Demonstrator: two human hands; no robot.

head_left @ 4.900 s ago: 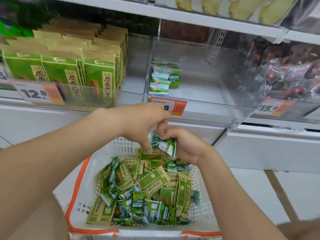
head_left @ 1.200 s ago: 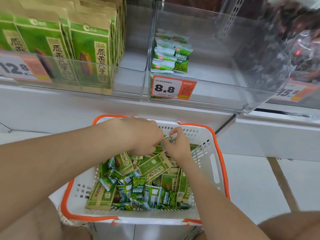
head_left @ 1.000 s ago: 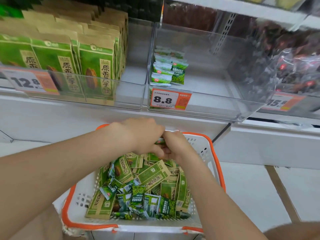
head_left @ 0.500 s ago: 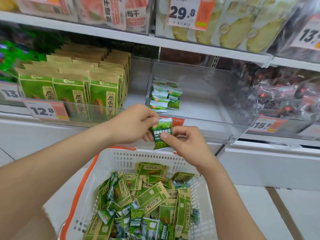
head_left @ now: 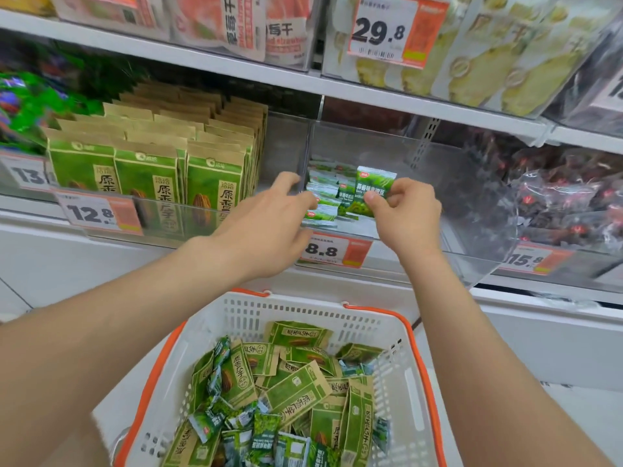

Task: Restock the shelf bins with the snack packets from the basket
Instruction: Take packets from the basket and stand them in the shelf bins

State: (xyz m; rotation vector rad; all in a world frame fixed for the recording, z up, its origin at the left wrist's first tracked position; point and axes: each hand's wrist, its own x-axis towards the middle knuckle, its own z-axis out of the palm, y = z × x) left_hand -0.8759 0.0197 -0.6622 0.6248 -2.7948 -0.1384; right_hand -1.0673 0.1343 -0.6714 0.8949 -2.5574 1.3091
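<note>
Supermarket shelving fills the head view, with a clear bin (head_left: 478,203) at the centre behind an 8.8 price tag (head_left: 332,251) and a fuller bin of kraft-and-green pouches (head_left: 148,176) to its left. The right hand (head_left: 404,214) pinches a small green packet (head_left: 372,190) upright between thumb and fingertips, holding it over the bin's front lip just right of the short row of matching packets (head_left: 323,203) already inside. The left hand (head_left: 269,227) is spread, fingers straight and holding nothing, its tips at or against the front of that row. Below, the white basket (head_left: 303,315) with the orange rim holds a jumble of both packet kinds (head_left: 286,392), so most of the restock looks undone. To do this step well, the left fingers should steady the row so it does not topple, while the right hand sets the packet down upright, label forward, flush beside or in front of its neighbours. It should let go only once the bottom edge sits on the bin floor, and the larger pouches belong in the left bin
</note>
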